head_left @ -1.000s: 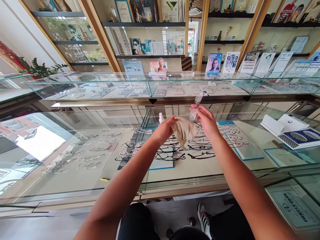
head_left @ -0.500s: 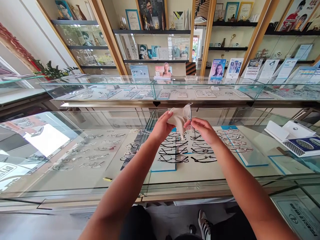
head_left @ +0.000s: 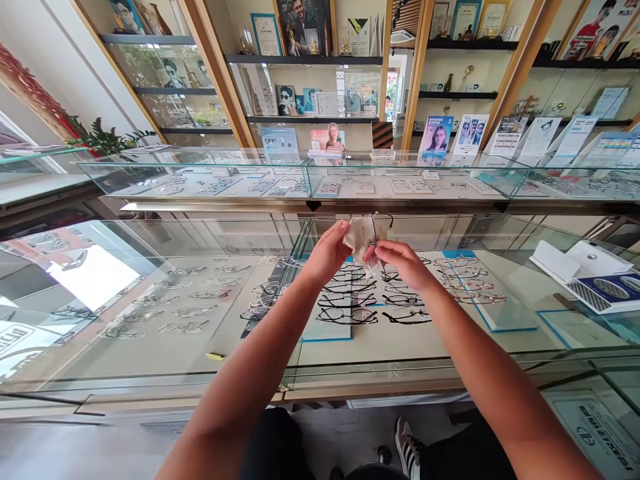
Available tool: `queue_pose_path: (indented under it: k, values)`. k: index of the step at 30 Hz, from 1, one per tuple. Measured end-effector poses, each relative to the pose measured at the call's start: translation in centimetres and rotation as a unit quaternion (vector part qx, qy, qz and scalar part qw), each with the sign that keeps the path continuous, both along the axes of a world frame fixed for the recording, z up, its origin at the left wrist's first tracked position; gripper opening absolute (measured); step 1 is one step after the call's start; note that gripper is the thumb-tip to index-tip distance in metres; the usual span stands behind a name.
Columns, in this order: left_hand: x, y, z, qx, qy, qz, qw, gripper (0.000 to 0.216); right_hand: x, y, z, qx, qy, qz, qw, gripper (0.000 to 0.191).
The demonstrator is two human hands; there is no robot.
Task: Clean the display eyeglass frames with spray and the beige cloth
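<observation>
My left hand (head_left: 330,252) is closed on a pale beige cleaning cloth (head_left: 359,237), fingers pinching its left side. Opposite it, my right hand (head_left: 403,259) grips a pair of eyeglasses (head_left: 375,230) by the frame. The glasses are held on edge, with one temple sticking out at the upper right. Against the lens side lies the cloth, which hangs in folds between both hands and hides part of the glasses. Both hands are above the glass display case, over rows of dark-framed eyeglasses (head_left: 347,300).
More eyeglasses (head_left: 197,293) lie inside the case at left, and others (head_left: 470,280) at right on a white board. An opened white box (head_left: 590,273) stands at far right. Behind runs a second glass showcase (head_left: 310,180) carrying several upright cards.
The glasses have turned, so the temple now points out at the upper right. The cloth has spread across the lens side, and my left hand has shifted slightly to the right.
</observation>
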State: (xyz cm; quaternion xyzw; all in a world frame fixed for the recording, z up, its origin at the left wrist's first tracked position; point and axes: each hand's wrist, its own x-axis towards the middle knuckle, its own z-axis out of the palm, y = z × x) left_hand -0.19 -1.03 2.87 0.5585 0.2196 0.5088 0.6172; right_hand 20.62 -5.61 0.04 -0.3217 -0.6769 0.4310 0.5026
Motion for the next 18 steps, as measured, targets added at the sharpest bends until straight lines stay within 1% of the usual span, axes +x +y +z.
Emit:
queue_pose_path:
  k: [4, 6, 13, 18]
  values:
    - [0.0, 0.0, -0.1, 0.002, 0.002, -0.008, 1.000, 0.036, -0.2, -0.2, 0.2, -0.008, 0.011, 0.009, 1.000, 0.048]
    - [0.0, 0.0, -0.3, 0.005, -0.003, -0.016, 1.000, 0.035, -0.3, -0.2, 0.3, -0.012, 0.012, 0.014, 1.000, 0.048]
    - [0.2, 0.2, -1.3, 0.035, -0.015, -0.039, 0.999, 0.058, -0.2, -0.1, -0.1, -0.007, 0.000, 0.017, 1.000, 0.046]
    - [1.0, -0.3, -1.5, 0.052, -0.033, -0.057, 0.996, 0.061, -0.1, -0.2, -0.3, 0.001, -0.018, 0.030, 0.999, 0.045]
